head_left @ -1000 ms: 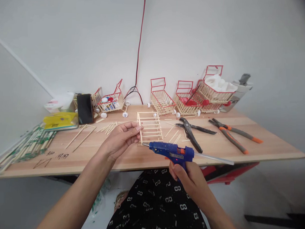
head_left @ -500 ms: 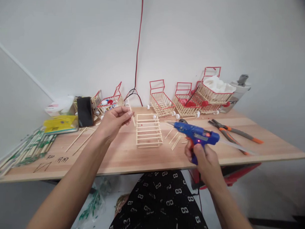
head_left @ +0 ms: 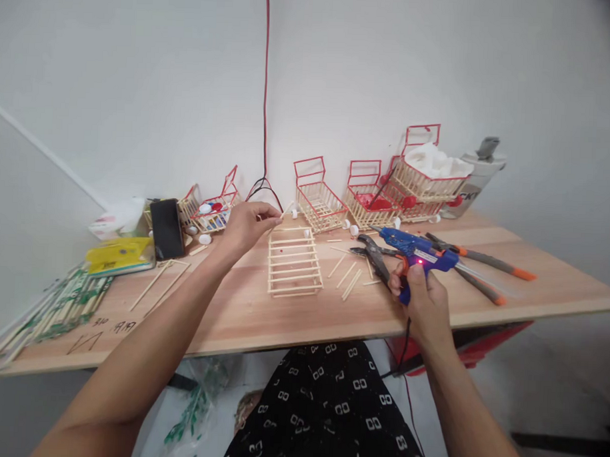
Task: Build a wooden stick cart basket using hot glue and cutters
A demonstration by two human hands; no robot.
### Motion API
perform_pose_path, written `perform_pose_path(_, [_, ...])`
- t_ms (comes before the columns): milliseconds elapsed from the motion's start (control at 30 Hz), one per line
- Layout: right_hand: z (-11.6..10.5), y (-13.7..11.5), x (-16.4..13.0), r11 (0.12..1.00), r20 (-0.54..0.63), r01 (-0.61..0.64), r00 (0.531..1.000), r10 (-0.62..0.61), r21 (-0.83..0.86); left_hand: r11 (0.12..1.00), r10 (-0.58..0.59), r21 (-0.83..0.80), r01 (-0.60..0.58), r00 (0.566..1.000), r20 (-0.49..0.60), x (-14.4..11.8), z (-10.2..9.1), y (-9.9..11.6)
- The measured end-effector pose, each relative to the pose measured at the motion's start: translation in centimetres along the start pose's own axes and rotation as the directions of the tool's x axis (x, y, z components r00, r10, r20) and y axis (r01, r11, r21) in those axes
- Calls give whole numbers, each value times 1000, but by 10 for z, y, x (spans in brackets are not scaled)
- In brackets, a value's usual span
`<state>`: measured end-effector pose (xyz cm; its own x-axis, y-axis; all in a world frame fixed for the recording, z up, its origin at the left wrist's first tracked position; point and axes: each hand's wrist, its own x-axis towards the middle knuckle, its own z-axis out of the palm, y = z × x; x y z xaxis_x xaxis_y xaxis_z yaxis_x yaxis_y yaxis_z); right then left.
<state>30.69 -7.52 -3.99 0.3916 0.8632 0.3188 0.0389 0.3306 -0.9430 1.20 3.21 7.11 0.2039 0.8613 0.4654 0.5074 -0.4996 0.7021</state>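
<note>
We hold our left hand [head_left: 250,226] farther forward than our right hand [head_left: 428,303], the two well apart.
Our left arm [head_left: 153,346] slants forward and inward, bent at the wrist [head_left: 224,254], fingers [head_left: 264,208] pinched at the tips; our right arm [head_left: 472,397] angles in from the other side, fingers [head_left: 396,282] curled in a grip, thumb [head_left: 417,279] uppermost.

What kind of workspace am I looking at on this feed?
Probably a small craft bench, perhaps for model-making: the right hand holds a blue hot glue gun, orange-tipped pliers lie on the wooden table, and miniature stick-built shopping carts stand along the wall.
</note>
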Motion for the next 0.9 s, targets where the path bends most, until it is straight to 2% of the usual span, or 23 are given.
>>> perform_pose_path(167, [0,0,0,1000,1,22,1000,-22,20,994,68,85,-69,998,11,3,4,-4])
perform_pose_path(467, [-2,0,-1,1000,8,30,1000,-30,-8,980,104,165,-107,994,24,3,10,-2])
perform_pose_path(600, [-1,-1,-1,1000,7,30,1000,-30,5,965,149,206,-159,987,64,3,15,-6])
perform_pose_path(800, [-1,2,1,999,23,31,999,-31,30,863,219,425,-272,961,171,2,23,-15])
perform_pose_path(900, [-2,4,2,999,27,30,999,-31,40,821,246,478,-312,949,197,2,24,-17])
